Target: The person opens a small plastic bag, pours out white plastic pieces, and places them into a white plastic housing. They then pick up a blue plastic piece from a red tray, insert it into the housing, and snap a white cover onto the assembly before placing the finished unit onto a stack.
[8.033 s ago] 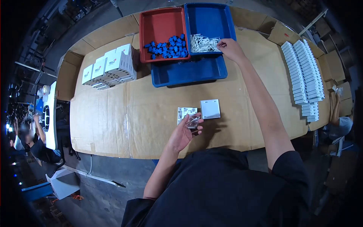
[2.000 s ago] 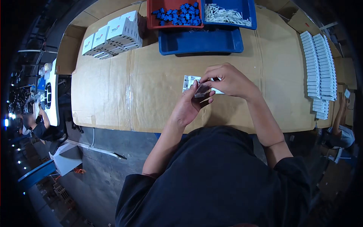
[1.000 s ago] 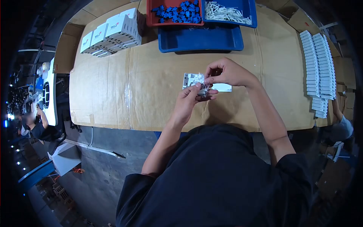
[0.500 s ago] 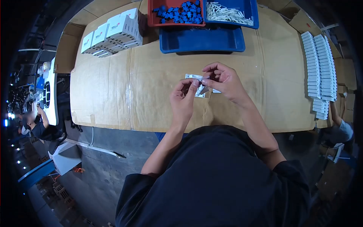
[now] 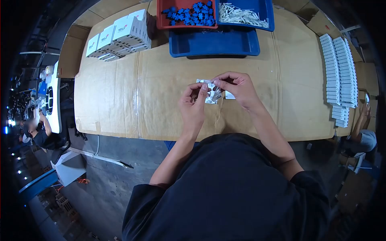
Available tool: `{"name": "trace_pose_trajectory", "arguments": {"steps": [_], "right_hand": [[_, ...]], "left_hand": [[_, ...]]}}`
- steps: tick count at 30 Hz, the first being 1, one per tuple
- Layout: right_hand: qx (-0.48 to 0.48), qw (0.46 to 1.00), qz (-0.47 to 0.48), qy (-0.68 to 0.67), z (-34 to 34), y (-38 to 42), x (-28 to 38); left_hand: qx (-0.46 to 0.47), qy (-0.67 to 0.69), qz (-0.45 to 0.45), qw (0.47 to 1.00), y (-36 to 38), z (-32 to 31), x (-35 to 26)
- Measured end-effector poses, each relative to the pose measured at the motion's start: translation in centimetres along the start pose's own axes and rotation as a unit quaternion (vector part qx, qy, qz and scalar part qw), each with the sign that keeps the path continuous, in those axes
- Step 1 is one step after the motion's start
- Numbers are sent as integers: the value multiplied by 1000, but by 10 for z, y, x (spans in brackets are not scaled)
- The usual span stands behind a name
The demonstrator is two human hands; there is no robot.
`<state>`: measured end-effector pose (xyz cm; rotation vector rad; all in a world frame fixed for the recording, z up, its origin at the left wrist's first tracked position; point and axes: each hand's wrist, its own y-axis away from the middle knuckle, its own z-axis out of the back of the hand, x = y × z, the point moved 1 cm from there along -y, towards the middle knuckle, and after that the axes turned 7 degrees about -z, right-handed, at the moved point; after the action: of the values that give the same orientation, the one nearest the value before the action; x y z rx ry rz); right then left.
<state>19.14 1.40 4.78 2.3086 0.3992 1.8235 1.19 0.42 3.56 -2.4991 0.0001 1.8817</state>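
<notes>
Thumb and fingers of my left hand (image 5: 194, 98) pinch one edge of a small clear plastic bag (image 5: 217, 94). My right hand (image 5: 241, 90) pinches the same bag at its upper right, close to the left fingertips. The bag is thin and shiny, and its contents, if any, are too small to make out. Just behind and below it, a white printed sheet (image 5: 210, 101) lies on the cardboard-covered table (image 5: 169, 96), partly covered by my fingers. A white piece (image 5: 229, 95) shows beneath my right hand.
Ahead are a red tray (image 5: 159, 20) of blue plastic parts, a blue tray (image 5: 272, 16) of white sticks and another blue tray (image 5: 215, 43). White boxes (image 5: 120, 34) are stacked left; rows of white boxes (image 5: 339, 72) stand right. Co-workers sit at both sides.
My right fingers have come down and closed nearer to my left fingertips on the bag. The co-worker on the right has raised a hand with a small light-coloured object.
</notes>
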Motion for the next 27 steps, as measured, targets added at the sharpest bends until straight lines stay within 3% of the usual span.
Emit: {"name": "trace_pose_trajectory", "arguments": {"steps": [5, 11, 27], "right_hand": [[13, 998, 58, -16, -3, -1, -9], [-24, 990, 10, -139, -16, 2, -24], [28, 997, 38, -57, -18, 1, -10]], "left_hand": [[6, 13, -12, 1000, 0, -1, 2], [-18, 5, -15, 1000, 5, -6, -1], [-4, 3, 3, 1000, 1, 2, 4]]}}
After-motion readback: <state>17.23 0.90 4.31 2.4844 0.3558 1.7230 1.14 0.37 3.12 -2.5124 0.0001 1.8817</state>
